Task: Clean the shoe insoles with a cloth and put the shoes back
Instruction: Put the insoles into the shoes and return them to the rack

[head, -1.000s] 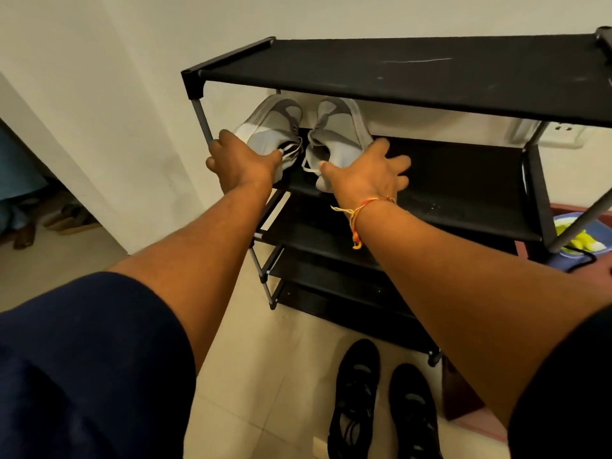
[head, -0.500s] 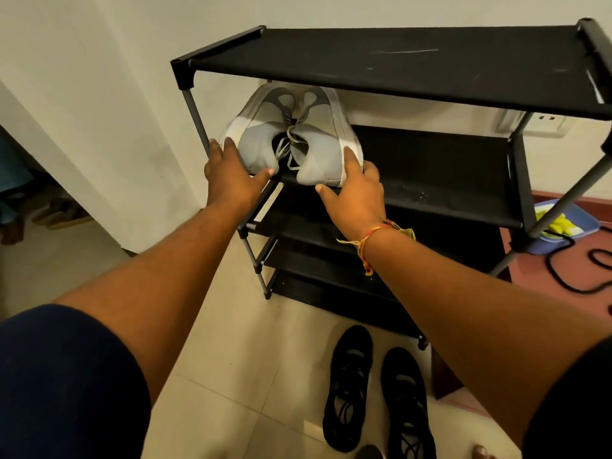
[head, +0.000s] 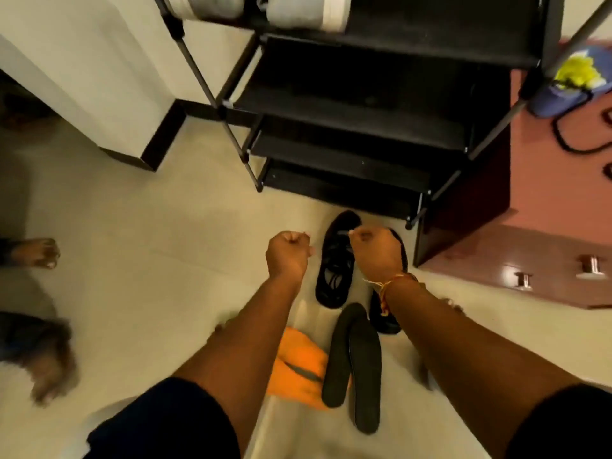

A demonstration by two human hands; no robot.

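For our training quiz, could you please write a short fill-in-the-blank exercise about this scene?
Two black ___ lie beside the cloth. That cloth is ___ in colour. The shoes on the rack are ___. The black shoes stand on the ___.
Missing words: insoles; orange; grey; floor.

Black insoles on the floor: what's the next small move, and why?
Probably lower the left hand to grip the orange cloth. Both black insoles lie out of the black shoes, beside the cloth; the grey shoes sit on the rack; the left hand and right hand are curled, seemingly holding nothing.
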